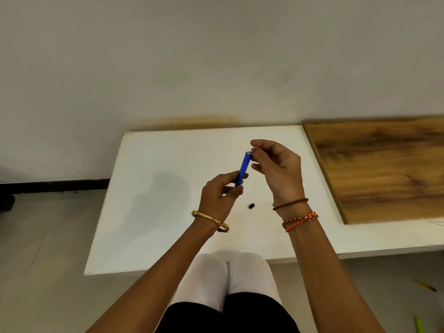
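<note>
Heads up, a few bits were hard to read. The lower end of the blue tube [242, 169] was buried behind the left hand [219, 195], so we couldn't see how it finished. A dark speck well left of the wooden board [384, 169] was half hidden by the right wrist. The yellow and green things on the floor, nearer us than the board, were too small and cut off for us to name.

The left hand's fingers [234, 177] were curled round the tube's lower part, thumb in front, gripping it firmly. The right hand [276, 169] had its fingers [258, 143] bent in a loose claw. Its thumb tip was right at the tube's open top end. Whether it was pinching the rim or some tiny bit there, we couldn't tell.

The tube was tilted, top end leaning toward the board, held up over the white worktop [156, 212] to the board's left. It ran between the two hands. A small black piece [251, 205] lay on the worktop left of the board, apart from both hands.
</note>
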